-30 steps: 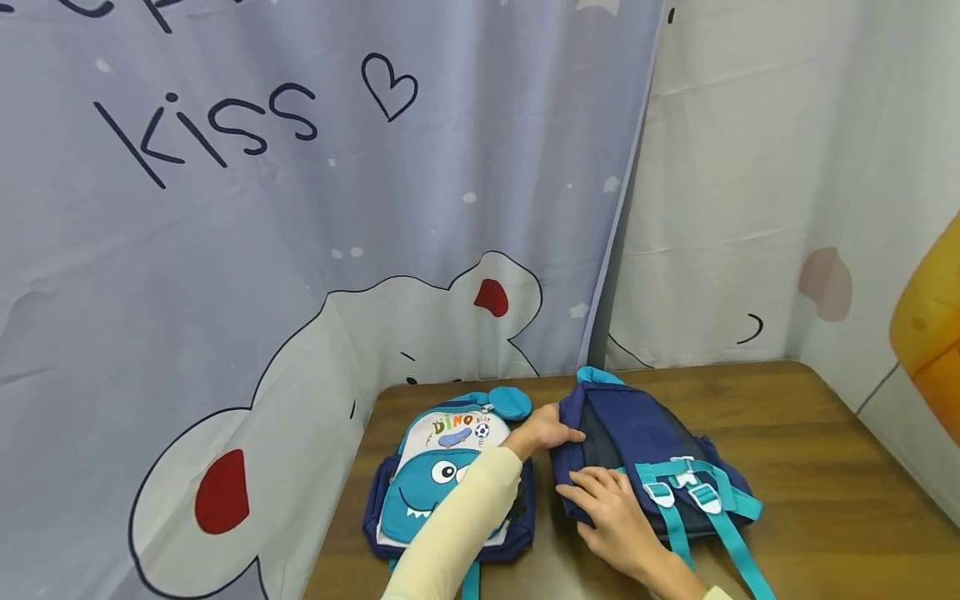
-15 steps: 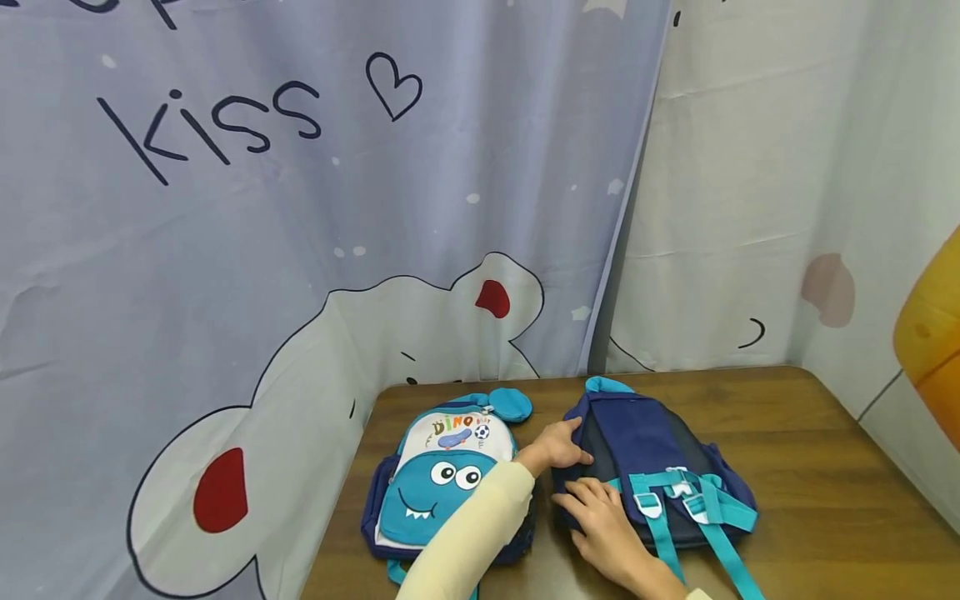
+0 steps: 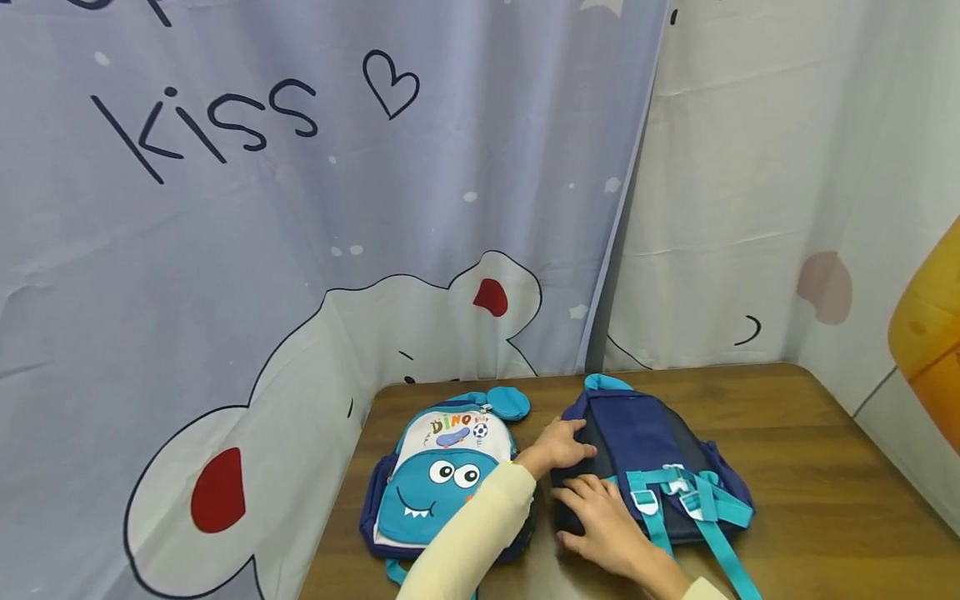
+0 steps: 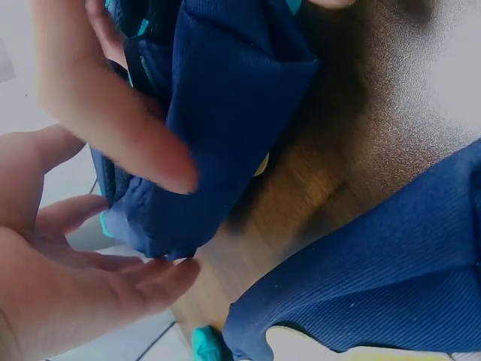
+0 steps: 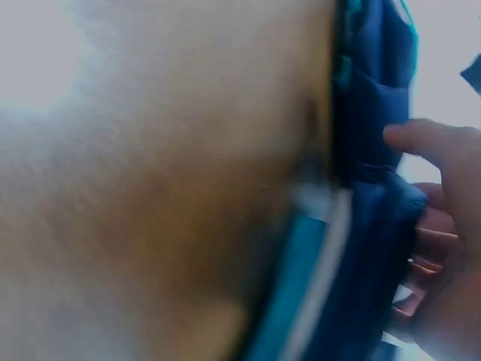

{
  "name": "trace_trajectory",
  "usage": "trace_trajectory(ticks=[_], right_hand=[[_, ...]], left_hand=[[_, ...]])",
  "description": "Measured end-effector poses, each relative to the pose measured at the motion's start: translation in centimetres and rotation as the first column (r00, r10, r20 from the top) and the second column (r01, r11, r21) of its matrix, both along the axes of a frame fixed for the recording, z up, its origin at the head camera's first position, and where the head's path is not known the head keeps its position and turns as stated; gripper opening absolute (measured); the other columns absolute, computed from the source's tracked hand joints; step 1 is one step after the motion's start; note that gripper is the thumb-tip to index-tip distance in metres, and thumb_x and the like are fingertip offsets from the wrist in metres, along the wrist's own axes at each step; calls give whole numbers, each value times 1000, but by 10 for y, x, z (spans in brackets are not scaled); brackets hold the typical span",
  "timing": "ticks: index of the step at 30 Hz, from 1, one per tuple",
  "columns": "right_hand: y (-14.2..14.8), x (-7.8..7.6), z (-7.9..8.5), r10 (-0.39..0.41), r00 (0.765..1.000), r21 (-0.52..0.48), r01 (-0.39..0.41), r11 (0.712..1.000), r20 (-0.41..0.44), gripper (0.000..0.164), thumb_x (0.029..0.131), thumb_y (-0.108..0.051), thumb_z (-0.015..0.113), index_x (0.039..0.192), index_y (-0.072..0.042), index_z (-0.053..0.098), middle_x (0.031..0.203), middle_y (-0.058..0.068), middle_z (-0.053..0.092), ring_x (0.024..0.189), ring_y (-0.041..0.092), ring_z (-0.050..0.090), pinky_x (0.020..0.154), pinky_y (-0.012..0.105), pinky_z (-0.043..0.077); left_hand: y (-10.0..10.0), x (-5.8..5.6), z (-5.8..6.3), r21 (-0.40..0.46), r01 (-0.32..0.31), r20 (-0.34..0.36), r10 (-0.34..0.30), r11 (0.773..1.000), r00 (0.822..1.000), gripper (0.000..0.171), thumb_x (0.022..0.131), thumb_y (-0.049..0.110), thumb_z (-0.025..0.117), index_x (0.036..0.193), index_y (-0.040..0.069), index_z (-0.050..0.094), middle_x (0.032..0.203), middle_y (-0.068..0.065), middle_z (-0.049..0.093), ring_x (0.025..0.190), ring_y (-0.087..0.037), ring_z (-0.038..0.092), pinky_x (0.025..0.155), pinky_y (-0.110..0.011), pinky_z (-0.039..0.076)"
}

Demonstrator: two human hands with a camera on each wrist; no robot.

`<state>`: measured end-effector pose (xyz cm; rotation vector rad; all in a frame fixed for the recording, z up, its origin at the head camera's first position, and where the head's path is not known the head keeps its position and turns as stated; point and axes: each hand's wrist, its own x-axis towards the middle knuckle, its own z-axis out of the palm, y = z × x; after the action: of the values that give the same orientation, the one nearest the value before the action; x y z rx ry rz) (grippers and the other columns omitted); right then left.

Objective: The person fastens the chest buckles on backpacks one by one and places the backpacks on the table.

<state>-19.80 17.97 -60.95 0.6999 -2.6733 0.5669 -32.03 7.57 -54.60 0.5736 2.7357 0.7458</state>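
A navy backpack [image 3: 637, 433] lies back side up on the table, its grey-black back panel and teal straps [image 3: 678, 483] with white buckles showing. My left hand [image 3: 561, 443] is at its upper left edge, fingers spread over the side. In the left wrist view, the thumb and fingers stand apart around the navy side panel [image 4: 225, 98]. My right hand [image 3: 603, 518] rests at the lower left edge of the same bag, fingers extended onto it. The right wrist view shows the thumb against the navy fabric [image 5: 376, 135].
Left of it, a second backpack [image 3: 420, 492] with a dinosaur face lies front up, partly hidden by my left sleeve [image 3: 472, 533]. A round teal pouch [image 3: 508, 403] hangs at its top. Printed curtains [image 3: 450, 167] stand behind the wooden table [image 3: 810, 467].
The navy backpack has settled lower and flatter, its bottom shifting slightly left. My left hand has slid a little down and to the right along its edge. The dinosaur backpack stays put.
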Motion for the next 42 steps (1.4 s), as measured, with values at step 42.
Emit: trace_trajectory(ticks=[42], right_hand=[[162,-4,56,-221,956,-13,228,974,192,76,76,-48,93,137,-10,68,132,11,73,121,40,63,84,51,39]], left_hand=[[58,42,19,11,229,-165,-224,973,961,43,98,36,76,139,28,67,130,5,69,119,-9,64,96,-30,55]])
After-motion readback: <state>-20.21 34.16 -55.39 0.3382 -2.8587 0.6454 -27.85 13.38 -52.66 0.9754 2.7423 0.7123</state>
